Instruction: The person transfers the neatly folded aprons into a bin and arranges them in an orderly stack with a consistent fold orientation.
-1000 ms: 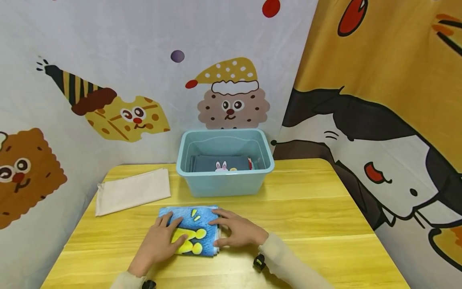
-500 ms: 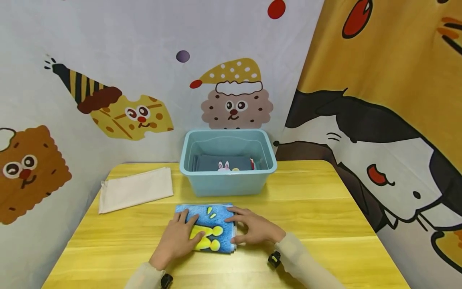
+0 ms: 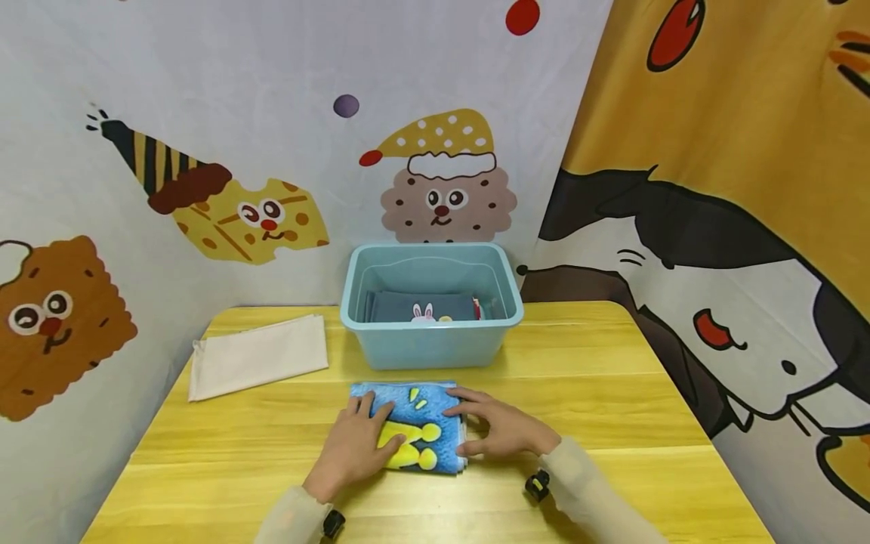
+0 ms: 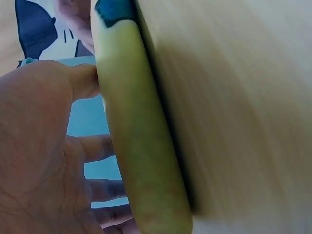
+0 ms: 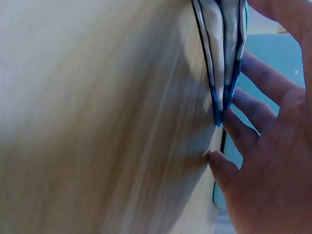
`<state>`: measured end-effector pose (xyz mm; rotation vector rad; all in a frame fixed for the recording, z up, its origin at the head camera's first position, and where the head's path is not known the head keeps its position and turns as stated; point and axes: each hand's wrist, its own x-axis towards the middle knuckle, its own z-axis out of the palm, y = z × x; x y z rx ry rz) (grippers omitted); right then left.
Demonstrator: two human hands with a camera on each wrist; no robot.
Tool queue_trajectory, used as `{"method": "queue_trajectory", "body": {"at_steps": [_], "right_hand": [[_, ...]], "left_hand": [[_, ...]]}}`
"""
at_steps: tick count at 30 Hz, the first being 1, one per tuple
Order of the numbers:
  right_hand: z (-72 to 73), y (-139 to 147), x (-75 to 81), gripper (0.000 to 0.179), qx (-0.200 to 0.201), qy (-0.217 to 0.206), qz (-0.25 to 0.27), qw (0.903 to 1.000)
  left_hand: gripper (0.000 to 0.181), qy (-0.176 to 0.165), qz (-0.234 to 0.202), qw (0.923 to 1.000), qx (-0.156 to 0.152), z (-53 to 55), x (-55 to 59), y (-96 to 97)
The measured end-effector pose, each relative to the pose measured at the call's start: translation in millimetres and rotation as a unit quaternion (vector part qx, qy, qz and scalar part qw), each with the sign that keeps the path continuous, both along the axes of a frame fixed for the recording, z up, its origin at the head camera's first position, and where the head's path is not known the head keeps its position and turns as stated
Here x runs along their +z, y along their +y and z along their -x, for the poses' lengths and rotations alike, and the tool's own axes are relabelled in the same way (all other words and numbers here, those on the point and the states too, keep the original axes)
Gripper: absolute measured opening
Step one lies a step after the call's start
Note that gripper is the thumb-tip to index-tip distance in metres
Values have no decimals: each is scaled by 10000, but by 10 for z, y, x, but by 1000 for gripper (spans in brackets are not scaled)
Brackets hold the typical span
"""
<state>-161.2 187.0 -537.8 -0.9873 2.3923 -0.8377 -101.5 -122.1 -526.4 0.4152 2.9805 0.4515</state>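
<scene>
A folded blue towel [image 3: 442,415] with a yellow print lies flat on the wooden table in front of the bin. My left hand [image 3: 355,446] rests on its left part, fingers spread over the top. At the towel's right edge is my right hand [image 3: 506,429], its fingertips touching the far corner and its thumb by the side. In the left wrist view, the towel's rounded yellow fold [image 4: 139,122] faces the left palm [image 4: 34,146]. Stacked layers [image 5: 225,53] show at the other end in the right wrist view, with the right fingers alongside them.
A light blue plastic bin [image 3: 431,347] stands at the back of the table [image 3: 598,393], holding a dark grey folded cloth [image 3: 394,306] with a rabbit picture. Left of it lies a folded off-white cloth [image 3: 258,359]. Printed cartoon curtains [image 3: 272,75] hang behind.
The towel has slid right across the table, both hands travelling with it and keeping their places on it. The bin and the off-white cloth stay put; the head view has shifted slightly.
</scene>
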Motion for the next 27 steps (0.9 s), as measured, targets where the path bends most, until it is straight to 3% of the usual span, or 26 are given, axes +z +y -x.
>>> {"method": "queue_trajectory", "body": {"at_steps": [18, 22, 27], "right_hand": [[38, 254, 23, 61, 64, -96, 129, 9999], [39, 265, 79, 62, -39, -216, 81, 9997], [27, 263, 144, 62, -204, -326, 103, 9992]], "left_hand": [[64, 156, 51, 9997, -171, 45, -44, 229], [58, 219, -231, 9993, -185, 64, -16, 207], [46, 194, -1078, 9939, -107, 107, 35, 106]]}}
